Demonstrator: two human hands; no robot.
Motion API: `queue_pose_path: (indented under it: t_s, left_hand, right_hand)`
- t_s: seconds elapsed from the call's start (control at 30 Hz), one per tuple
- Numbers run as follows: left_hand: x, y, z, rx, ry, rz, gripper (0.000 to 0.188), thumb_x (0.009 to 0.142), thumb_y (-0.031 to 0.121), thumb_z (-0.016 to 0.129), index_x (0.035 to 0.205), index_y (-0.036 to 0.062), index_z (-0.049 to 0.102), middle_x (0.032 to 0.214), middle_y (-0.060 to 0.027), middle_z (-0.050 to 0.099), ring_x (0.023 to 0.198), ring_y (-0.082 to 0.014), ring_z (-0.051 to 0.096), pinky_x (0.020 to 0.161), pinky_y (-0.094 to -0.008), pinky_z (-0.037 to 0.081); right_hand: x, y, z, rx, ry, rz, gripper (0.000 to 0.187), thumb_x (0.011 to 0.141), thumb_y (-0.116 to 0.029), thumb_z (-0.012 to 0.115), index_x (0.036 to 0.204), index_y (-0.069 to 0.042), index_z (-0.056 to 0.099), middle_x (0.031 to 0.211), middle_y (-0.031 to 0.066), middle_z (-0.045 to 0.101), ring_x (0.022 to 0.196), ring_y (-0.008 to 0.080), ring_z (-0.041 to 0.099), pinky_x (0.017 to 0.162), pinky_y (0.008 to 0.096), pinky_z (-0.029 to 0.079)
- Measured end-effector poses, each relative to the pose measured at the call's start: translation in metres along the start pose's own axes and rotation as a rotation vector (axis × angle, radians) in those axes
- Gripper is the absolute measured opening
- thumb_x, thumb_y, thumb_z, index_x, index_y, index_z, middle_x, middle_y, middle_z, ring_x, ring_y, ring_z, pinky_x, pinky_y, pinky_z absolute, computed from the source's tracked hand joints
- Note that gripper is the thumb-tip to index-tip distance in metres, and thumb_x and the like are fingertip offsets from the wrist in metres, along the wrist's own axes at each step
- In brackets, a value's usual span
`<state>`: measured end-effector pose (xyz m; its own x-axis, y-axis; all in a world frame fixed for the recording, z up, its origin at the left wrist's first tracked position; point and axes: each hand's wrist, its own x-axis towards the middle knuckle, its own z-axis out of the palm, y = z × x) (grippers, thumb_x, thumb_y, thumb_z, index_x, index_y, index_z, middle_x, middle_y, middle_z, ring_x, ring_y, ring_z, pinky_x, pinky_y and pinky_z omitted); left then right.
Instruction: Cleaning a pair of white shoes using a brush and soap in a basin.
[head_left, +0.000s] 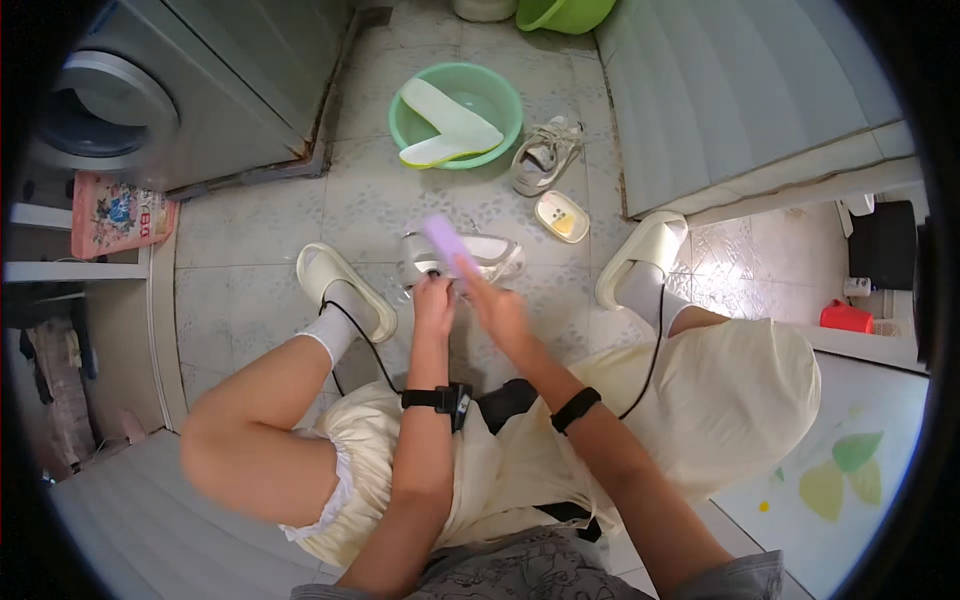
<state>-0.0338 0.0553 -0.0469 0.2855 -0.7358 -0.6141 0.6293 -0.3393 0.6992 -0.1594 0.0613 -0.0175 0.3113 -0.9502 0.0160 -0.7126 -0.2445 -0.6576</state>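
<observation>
A pale sneaker [490, 252] lies sideways on the tiled floor between my feet. My left hand [433, 303] is closed on its near edge, where something small and dark shows by the fingers. In my right hand [495, 308] is a light purple brush [447, 243], blurred by motion and held over the shoe; its bristles are hidden. Farther off stands a second sneaker [548, 158], with laces. Next to it is a small white dish [563, 217] with a yellow bar, likely soap. Two white insoles [440, 118] rest across a green basin [510, 95].
My slippered feet [345, 290] flank the shoe. A grey front-loading washing machine [150, 110] stands at the far left, above a pink bag [115, 215]. At the far end are a brighter green basin [565, 14] and a white container [485, 8]. A panelled wall [740, 100] borders the right side.
</observation>
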Motion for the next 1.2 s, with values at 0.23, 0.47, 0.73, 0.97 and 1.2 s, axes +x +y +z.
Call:
queue_pose_path:
  t_s: [0.23,0.47,0.73,0.97,1.2]
  left_hand:
    - [0.007,-0.023,-0.013,-0.221,0.047,0.126,0.022,0.076,-0.004,0.057,0.097,0.0019,0.053,0.086,-0.0035,0.054,0.075,-0.0136,0.054,0.069,-0.0260,0.045]
    - [0.019,-0.017,-0.031,-0.138,0.142,0.088,0.019,0.077,-0.004,0.059,0.095,-0.0025,0.056,0.088,-0.0070,0.057,0.078,-0.0139,0.054,0.067,-0.0198,0.044]
    - [0.040,-0.026,-0.065,-0.381,0.177,0.132,0.026,0.082,0.005,0.058,0.107,-0.0021,0.050,0.101,-0.0071,0.054,0.089,-0.0148,0.052,0.076,-0.0236,0.043]
    - [0.037,-0.034,-0.045,-0.031,-0.089,-0.203,0.023,0.086,0.014,0.055,0.105,0.0016,0.050,0.100,-0.0072,0.055,0.093,-0.0156,0.053,0.077,-0.0278,0.042]
    - [0.033,-0.063,-0.047,-0.045,0.000,-0.285,0.029,0.085,0.017,0.057,0.104,-0.0037,0.050,0.099,-0.0092,0.058,0.087,-0.0174,0.058,0.068,-0.0309,0.046]
  right_hand:
    - [-0.007,-0.005,0.004,-0.181,-0.030,0.189,0.048,0.086,-0.025,0.049,0.132,-0.028,0.036,0.051,0.0157,0.054,0.044,0.0331,0.055,0.041,0.0435,0.044]
    - [-0.024,0.042,0.016,-0.272,-0.044,0.243,0.046,0.088,-0.025,0.047,0.132,-0.031,0.036,0.054,0.0169,0.055,0.047,0.0343,0.055,0.043,0.0445,0.042]
    - [-0.026,0.086,0.001,-0.277,0.092,0.456,0.048,0.088,-0.024,0.047,0.133,-0.034,0.033,0.063,0.0151,0.060,0.056,0.0349,0.059,0.050,0.0452,0.047]
    - [0.005,0.039,-0.020,-0.135,0.021,0.379,0.049,0.087,-0.023,0.048,0.133,-0.033,0.034,0.063,0.0165,0.059,0.057,0.0350,0.059,0.051,0.0442,0.047]
    - [-0.014,0.058,0.039,-0.441,-0.249,0.011,0.056,0.086,-0.018,0.044,0.136,-0.036,0.026,0.063,0.0143,0.060,0.054,0.0314,0.060,0.048,0.0437,0.047]
